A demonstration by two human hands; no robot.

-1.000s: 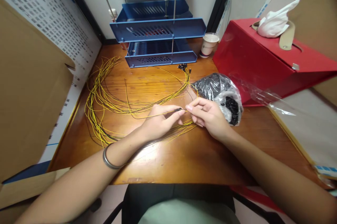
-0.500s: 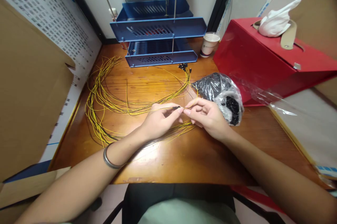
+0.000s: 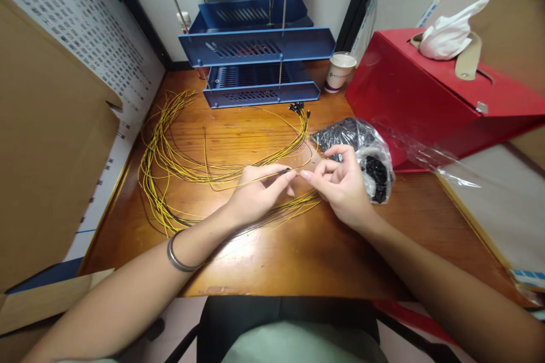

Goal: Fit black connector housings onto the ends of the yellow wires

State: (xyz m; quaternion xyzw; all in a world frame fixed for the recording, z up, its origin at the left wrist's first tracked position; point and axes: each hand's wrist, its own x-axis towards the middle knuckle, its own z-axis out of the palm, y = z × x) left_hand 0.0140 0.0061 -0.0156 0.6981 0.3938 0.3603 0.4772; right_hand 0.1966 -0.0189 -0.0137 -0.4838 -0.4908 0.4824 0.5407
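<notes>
My left hand (image 3: pixel 258 192) is closed in a pinch, thumb against forefinger, on a small black connector (image 3: pixel 284 171) with thin yellow and black wires running from it. Just to its right is my right hand (image 3: pixel 344 187). Its forefinger is raised and its thumb stretches toward the left fingertips, fingers apart. A thin wire curves near the right thumb; whether they touch is unclear. Under and behind the hands lies a loose coil of yellow and black wires (image 3: pixel 155 181), with black connectors (image 3: pixel 298 107) bunched at the far end.
A clear plastic bag of black pieces (image 3: pixel 353 141) sits beside my right hand. Behind it are a red tissue box (image 3: pixel 404 96) and a paper cup (image 3: pixel 339 73). Blue stacked trays (image 3: pixel 259 48) stand at the back of the wooden table (image 3: pixel 298 266). Cardboard (image 3: pixel 46 141) borders the left.
My right hand's fingers have parted and its forefinger has lifted away from the wire. My left hand keeps its pinch on the connector, almost in the same place.
</notes>
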